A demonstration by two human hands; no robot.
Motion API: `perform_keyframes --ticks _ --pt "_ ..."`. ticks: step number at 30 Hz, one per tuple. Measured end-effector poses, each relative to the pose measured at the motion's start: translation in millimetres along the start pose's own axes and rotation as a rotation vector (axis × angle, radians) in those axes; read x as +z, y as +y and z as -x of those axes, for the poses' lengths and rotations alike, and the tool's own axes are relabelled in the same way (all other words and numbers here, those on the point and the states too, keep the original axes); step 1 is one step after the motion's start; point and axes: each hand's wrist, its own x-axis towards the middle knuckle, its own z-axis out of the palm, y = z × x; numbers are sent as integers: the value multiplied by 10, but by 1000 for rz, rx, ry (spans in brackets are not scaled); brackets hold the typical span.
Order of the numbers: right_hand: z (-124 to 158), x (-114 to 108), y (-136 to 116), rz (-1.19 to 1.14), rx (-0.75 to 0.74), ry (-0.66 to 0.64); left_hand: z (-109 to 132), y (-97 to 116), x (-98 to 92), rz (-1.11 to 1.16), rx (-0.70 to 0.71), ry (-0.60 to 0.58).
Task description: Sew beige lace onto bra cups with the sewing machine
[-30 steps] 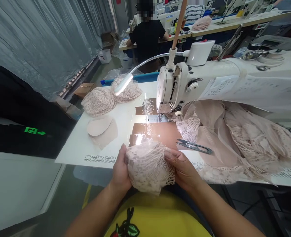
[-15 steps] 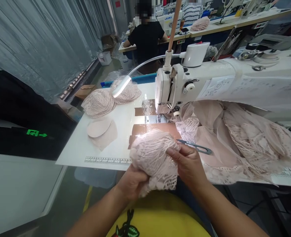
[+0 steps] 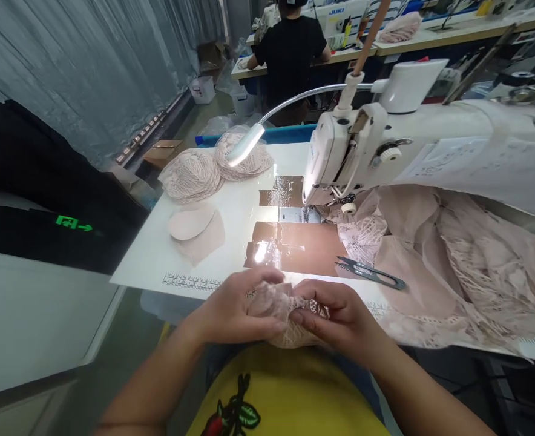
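Note:
Between my hands, at the table's front edge, is a bunched pale pink lace bra cup (image 3: pixel 290 336). My left hand (image 3: pixel 244 309) curves around its left side, thumb below and fingers over the top. On the other side my right hand (image 3: pixel 333 312) pinches the lace edge between thumb and fingers. A pair of thread snips (image 3: pixel 371 272) lies on the table beyond my right hand. Behind them, the white sewing machine (image 3: pixel 331 160) stands with its presser foot (image 3: pixel 311 215) above the needle plate. Pink lace fabric (image 3: pixel 403 260) is heaped right of the needle.
Stacked lace cups (image 3: pixel 192 175) sit at the table's back left, with flat fabric pieces (image 3: pixel 197 230) before them. A gooseneck lamp (image 3: pixel 247 145) leans over the table. Brown tape (image 3: pixel 299 245) covers part of the tabletop. A person in black (image 3: pixel 290 54) sits ahead.
The lace cup has come down toward my lap and is now turned and bunched. My left hand has risen to its upper left side. The camera view has shifted slightly.

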Motion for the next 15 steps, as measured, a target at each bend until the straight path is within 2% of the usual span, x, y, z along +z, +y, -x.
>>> perform_keyframes --ticks 1,3,9,15 --pt "-13 4 -11 55 -24 0 -33 -4 33 17 -28 -76" --pt "-41 -11 -15 133 -57 45 -86 -31 91 66 -54 -135" --pt "-114 -98 19 276 -69 225 -226 -44 86 124 13 -152" --pt "-187 -123 41 343 -22 313 -357 -11 4 99 14 -111"
